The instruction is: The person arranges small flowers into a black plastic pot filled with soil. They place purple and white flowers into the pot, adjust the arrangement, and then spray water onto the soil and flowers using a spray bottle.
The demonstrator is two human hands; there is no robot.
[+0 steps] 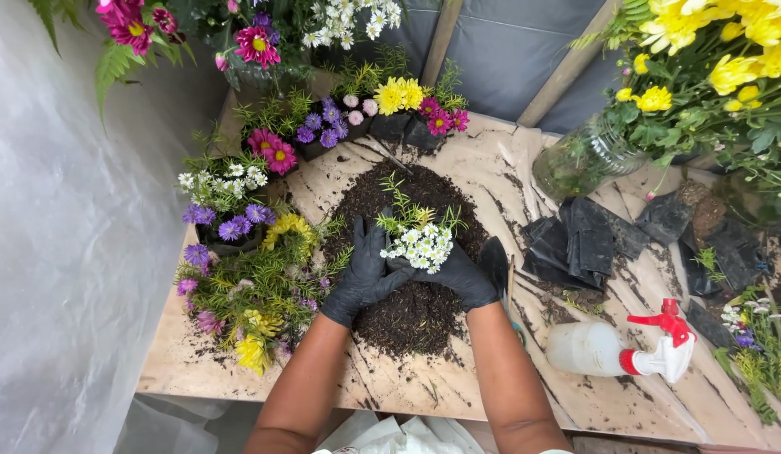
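My left hand (363,273) and right hand (458,273) (both black-gloved) cup a small white-flowered plant (420,244), steadying it upright above the dark soil heap (407,315) at six o'clock.

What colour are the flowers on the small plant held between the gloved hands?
White, with green foliage, on the small plant; clearest in the head view.

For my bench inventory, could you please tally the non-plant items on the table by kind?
Black gloves: 2, on the left hand and right hand, which cup a white-flowered plant over the soil pile
Spray bottle: 1
Glass jar: 1
Trowel: 1
Total: 5
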